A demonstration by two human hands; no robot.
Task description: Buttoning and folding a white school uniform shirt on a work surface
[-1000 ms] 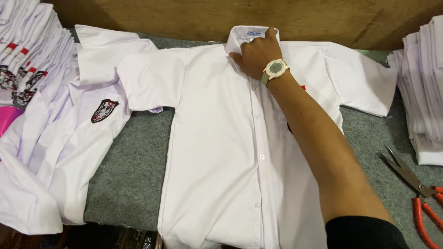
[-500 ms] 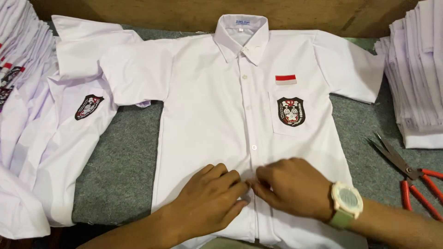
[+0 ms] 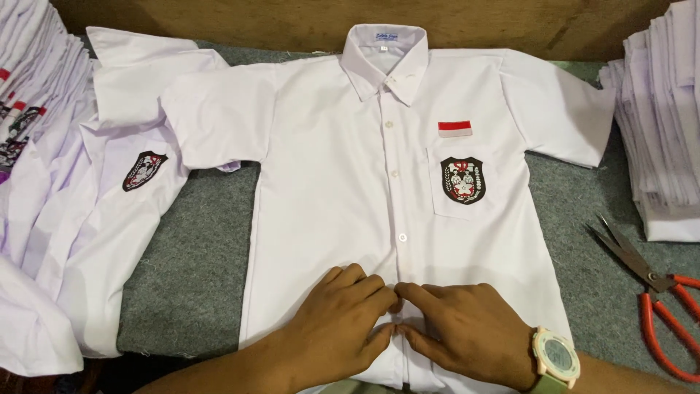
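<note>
A white short-sleeved shirt (image 3: 328, 182) lies flat, front up, on grey felt, collar at the far edge. Its chest pocket carries a black crest patch (image 3: 461, 179) with a small red-and-white strip above. My left hand (image 3: 343, 321) and my right hand (image 3: 467, 328) rest side by side on the button placket near the hem, fingertips pinching the fabric where the two fronts meet. A pale green watch (image 3: 556, 357) sits on my right wrist.
Red-handled scissors (image 3: 649, 281) lie on the felt at the right. A stack of folded white shirts (image 3: 667, 117) stands at the far right. More white shirts (image 3: 65, 190) with crest patches lie spread at the left. A wooden board (image 3: 292, 18) runs along the back.
My right hand came down from the collar to the lower placket, and my left hand joined it. Since half a second ago both hands stay pinching at the same spot.
</note>
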